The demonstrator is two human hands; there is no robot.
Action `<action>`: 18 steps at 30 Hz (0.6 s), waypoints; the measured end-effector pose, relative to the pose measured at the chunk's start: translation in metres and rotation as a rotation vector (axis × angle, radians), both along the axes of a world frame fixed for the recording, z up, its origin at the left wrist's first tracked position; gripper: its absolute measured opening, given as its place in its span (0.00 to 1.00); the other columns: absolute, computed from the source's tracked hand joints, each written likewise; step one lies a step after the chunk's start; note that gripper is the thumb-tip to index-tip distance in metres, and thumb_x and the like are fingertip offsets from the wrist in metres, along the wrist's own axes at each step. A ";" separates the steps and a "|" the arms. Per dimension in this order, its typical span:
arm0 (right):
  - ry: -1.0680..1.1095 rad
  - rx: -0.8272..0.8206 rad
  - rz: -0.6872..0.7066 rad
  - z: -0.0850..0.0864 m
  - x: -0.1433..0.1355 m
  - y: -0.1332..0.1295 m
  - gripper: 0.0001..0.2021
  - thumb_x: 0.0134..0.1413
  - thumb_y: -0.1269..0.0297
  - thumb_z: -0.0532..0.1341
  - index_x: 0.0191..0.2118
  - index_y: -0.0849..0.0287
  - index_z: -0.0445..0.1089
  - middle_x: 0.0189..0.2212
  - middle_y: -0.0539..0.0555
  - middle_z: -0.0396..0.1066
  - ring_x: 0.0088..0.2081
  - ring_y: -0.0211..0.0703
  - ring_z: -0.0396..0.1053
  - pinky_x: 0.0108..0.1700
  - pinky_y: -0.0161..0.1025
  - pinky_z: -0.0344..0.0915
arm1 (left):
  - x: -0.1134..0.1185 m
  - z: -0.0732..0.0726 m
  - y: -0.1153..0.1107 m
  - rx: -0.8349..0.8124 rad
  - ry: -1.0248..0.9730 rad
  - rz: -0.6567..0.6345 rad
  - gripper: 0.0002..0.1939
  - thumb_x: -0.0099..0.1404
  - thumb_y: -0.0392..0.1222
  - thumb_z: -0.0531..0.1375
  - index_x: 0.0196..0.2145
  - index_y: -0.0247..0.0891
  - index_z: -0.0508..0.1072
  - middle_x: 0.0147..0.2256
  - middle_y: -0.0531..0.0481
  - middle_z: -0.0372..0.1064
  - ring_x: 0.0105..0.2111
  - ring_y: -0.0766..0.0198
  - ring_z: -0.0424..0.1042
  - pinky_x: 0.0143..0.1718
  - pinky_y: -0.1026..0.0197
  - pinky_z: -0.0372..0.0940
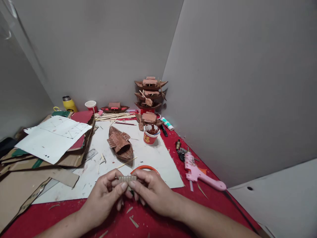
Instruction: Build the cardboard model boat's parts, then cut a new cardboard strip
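Observation:
A small ribbed grey-beige piece (127, 178) is pinched between the thumbs and fingers of both hands, low over the near edge of the white sheet. My left hand (105, 195) grips its left side, and my right hand (151, 191) its right side. Both thumbs press on its lower front edge; its underside is hidden by the fingers. Behind the hands rests a brown model boat (121, 144) with a curved roof and slatted side pieces. An orange curved item (146, 168) shows just beyond my right hand.
Stacked model boats (150, 94) stand at the back, near a cup of brown paint (151, 135). On the right lies a pink glue gun (198, 172). Cardboard (15, 185) and a drawn-on paper (53, 137) cover the left. Thin sticks (114, 116) lie behind; scraps litter the red cloth (74, 215).

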State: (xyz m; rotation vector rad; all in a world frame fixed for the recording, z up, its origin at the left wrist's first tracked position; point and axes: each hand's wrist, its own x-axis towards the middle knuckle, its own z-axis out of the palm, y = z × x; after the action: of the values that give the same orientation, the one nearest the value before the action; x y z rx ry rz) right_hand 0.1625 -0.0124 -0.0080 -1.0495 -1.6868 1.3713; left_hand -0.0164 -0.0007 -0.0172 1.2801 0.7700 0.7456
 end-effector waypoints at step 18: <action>0.062 -0.130 -0.047 -0.001 0.003 -0.003 0.16 0.59 0.51 0.57 0.29 0.58 0.59 0.18 0.45 0.63 0.17 0.30 0.57 0.20 0.28 0.54 | -0.002 0.002 0.002 -0.008 -0.032 -0.002 0.21 0.68 0.53 0.53 0.28 0.33 0.69 0.23 0.49 0.73 0.16 0.72 0.66 0.20 0.69 0.61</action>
State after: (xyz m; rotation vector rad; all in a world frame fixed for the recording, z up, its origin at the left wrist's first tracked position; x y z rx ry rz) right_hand 0.1651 -0.0150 -0.0089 -1.1005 -1.5356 1.4838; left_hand -0.0187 0.0016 -0.0155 1.2582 0.7451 0.7596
